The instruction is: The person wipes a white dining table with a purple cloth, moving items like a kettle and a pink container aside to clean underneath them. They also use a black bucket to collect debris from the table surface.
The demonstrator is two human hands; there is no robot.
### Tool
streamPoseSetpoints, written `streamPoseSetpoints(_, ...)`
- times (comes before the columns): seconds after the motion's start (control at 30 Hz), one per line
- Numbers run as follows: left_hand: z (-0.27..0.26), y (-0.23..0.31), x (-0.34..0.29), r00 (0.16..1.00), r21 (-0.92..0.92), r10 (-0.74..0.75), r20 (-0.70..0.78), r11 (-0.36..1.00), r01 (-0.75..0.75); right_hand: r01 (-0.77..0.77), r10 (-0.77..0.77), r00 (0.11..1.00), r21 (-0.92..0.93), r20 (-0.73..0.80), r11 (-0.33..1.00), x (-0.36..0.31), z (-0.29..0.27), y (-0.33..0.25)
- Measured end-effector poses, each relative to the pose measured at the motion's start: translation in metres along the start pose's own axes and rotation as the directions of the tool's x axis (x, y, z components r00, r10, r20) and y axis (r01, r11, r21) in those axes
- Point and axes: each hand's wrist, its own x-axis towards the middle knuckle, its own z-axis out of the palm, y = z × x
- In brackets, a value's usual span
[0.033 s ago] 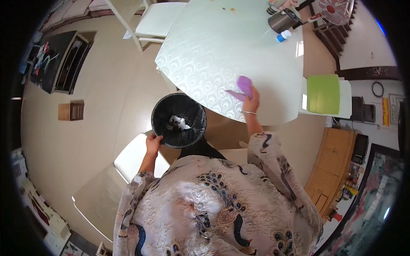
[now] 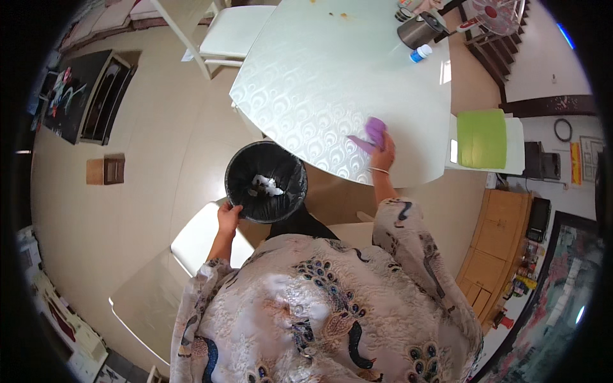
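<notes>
My left hand (image 2: 228, 217) grips the near-left rim of a black trash bin (image 2: 241, 167) lined with a black bag. Inside the bin lies crumpled white waste (image 2: 269, 186). The bin is held up beside the front edge of a pale, shiny patterned table (image 2: 306, 83). Over the table's near right part, my right hand (image 2: 385, 154) is closed on a bunched purple cloth (image 2: 375, 130), one flap of which sticks out to the left. The fingers of that hand are partly hidden by the cloth.
Brown crumbs (image 2: 343, 15) lie at the table's far side. A metal kettle (image 2: 418, 30) and a blue-and-white bottle (image 2: 421, 53) stand far right. White chairs (image 2: 230, 32) flank the table; one with a green pad (image 2: 481, 140) is at right. A small wooden stool (image 2: 105, 171) stands left.
My right hand and the purple cloth have shifted slightly right and nearer to me over the table. The left hand still holds the bin.
</notes>
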Motion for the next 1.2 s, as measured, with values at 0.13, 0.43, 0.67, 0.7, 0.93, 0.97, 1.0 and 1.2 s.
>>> streamPoseSetpoints(0.13,0.008,0.007,0.005,1.000,-0.026,-0.030,0.005,0.999,0.030,-0.086,0.068,0.995,-0.311,-0.068,0.947,-0.014,-0.012,0.100)
streamPoseSetpoints(0.43,-0.006,0.039,-0.001,0.984,-0.037,-0.140,-0.112,0.990,0.136,0.148,-0.021,0.947,-0.379,0.321,0.914,0.127,0.132,0.045)
streamPoseSetpoints(0.67,-0.016,0.063,0.014,0.968,-0.029,-0.128,-0.215,0.992,0.124,0.370,-0.226,0.843,-0.223,0.488,0.902,0.180,0.241,-0.077)
streamPoseSetpoints(0.7,-0.016,0.063,0.019,0.968,-0.016,-0.105,-0.229,0.994,0.104,0.400,-0.242,0.819,-0.214,0.520,0.891,0.177,0.246,-0.087)
streamPoseSetpoints(0.93,-0.012,0.077,0.022,0.959,-0.126,-0.099,-0.266,0.990,0.067,0.508,-0.634,0.601,0.379,0.487,0.773,-0.008,0.241,-0.184)
streamPoseSetpoints(0.97,-0.015,0.071,0.019,0.953,-0.146,-0.107,-0.282,0.987,0.068,0.592,-0.757,0.456,0.475,0.468,0.651,-0.024,0.201,-0.223)
streamPoseSetpoints(1.0,-0.015,0.072,0.019,0.954,-0.144,-0.110,-0.278,0.987,0.072,0.616,-0.815,0.353,0.541,0.459,0.572,-0.048,0.200,-0.219)
streamPoseSetpoints(1.2,-0.022,0.067,0.016,0.949,-0.115,-0.113,-0.294,0.990,0.082,0.056,-0.607,0.661,0.778,0.441,0.626,0.008,0.140,-0.225)
